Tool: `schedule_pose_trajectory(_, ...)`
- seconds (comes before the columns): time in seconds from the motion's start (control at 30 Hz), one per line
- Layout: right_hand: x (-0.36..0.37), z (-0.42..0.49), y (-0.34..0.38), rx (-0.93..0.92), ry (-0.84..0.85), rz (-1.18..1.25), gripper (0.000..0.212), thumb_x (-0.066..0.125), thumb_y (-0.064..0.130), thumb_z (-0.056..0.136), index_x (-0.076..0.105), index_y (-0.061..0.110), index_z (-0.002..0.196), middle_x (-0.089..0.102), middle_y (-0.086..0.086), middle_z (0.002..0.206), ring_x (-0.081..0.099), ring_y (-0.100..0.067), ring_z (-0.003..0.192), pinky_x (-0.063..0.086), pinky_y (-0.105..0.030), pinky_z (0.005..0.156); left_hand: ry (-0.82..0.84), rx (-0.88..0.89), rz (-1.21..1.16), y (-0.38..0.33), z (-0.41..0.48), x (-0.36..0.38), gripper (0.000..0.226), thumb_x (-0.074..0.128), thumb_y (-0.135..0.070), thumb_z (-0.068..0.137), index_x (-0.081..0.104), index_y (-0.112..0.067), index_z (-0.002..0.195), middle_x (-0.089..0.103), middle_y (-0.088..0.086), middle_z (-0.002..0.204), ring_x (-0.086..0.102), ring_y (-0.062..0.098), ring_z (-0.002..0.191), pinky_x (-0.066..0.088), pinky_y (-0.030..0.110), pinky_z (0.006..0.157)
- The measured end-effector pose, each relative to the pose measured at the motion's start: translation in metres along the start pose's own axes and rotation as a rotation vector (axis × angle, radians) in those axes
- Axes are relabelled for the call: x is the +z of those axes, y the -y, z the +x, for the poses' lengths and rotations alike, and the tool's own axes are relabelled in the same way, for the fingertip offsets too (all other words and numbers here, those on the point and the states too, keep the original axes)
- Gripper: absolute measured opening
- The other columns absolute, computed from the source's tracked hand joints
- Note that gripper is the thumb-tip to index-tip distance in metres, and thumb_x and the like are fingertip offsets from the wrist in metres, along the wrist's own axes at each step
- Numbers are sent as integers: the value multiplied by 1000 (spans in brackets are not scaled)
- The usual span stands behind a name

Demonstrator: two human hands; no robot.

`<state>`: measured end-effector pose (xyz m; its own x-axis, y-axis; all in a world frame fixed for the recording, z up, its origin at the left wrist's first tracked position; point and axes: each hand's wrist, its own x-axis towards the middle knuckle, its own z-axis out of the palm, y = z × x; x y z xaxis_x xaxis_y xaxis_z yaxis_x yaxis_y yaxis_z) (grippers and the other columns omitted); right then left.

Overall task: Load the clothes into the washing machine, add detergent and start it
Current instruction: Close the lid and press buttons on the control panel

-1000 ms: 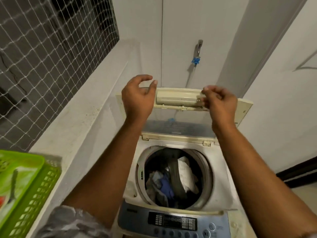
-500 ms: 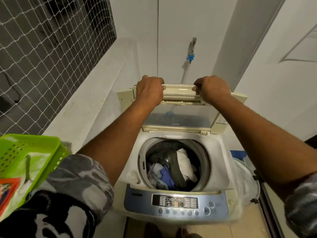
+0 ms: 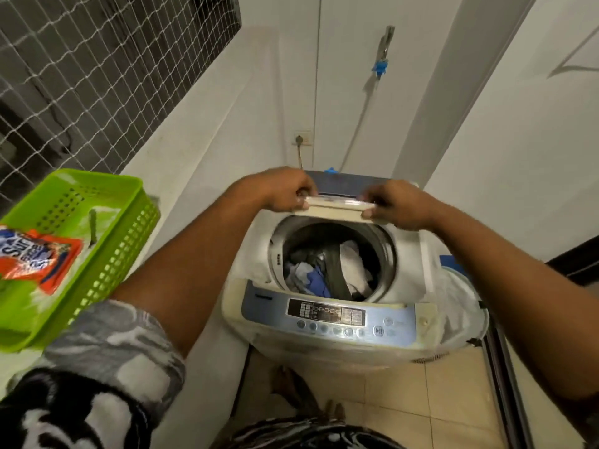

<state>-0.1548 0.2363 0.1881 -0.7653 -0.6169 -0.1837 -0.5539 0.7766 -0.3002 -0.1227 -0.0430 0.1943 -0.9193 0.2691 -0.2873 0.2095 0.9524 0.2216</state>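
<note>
The washing machine (image 3: 324, 319) stands on the floor directly ahead, drum opening facing up. Clothes (image 3: 327, 270) lie inside the drum, below the rim. The lid (image 3: 340, 205) is half-lowered, its front edge running left to right across the far side of the opening. That long axis sits square to both forearms.

The left hand (image 3: 282, 191) grips the lid's left end. The right hand (image 3: 397, 205) grips the right end. The fingers (image 3: 303, 202) of both hands are clenched around the edge, thumbs beneath. Both hands sit roughly equally near the lid.

The drum opening lies below and toward the person from the fingers, so the likely closing travel is down and forward.

A detergent packet (image 3: 37, 260) rests in the green basket (image 3: 126, 254) on the counter, left of the machine. The left hand is the nearer one. The control panel (image 3: 327, 315) faces the person at the front edge.
</note>
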Motion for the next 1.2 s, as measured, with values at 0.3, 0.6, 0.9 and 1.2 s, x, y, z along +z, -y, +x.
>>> schedule_pose_trajectory(0.3, 156, -48, 19, 153, 45, -27, 32, 84, 33, 81, 70, 27, 109, 72, 0, 113, 71, -25, 103, 59, -40, 86, -98, -127, -4, -19, -48, 166, 23, 80, -28, 84, 73, -37, 104, 60, -3, 114, 66, 17, 92, 60, 37, 87)
schedule_pose_trajectory(0.6, 210, -53, 12, 248, 79, 48, 33, 63, 18, 102, 68, 28, 133, 78, -1, 103, 74, -16, 87, 62, -33, 82, -33, -90, -13, -15, -45, 218, 19, 72, -13, 90, 77, -26, 102, 62, 1, 117, 67, 21, 104, 58, 36, 90)
schedule_pose_trajectory(0.9, 203, -31, 4, 266, 147, -16, 33, 71, 16, 94, 76, 29, 124, 79, -2, 115, 75, -21, 103, 58, -30, 88, 88, -225, -104, -11, -17, 205, 17, 84, -25, 86, 83, -27, 103, 81, -4, 102, 76, 17, 98, 63, 38, 90)
schedule_pose_trajectory(1.2, 196, -12, 0, 469, 211, 125, 20, 88, 17, 80, 77, 28, 92, 74, 6, 91, 73, -15, 100, 56, -27, 88, 143, -271, -185, -9, -7, 203, 23, 89, -27, 82, 83, -28, 104, 80, -7, 105, 74, 14, 101, 62, 38, 93)
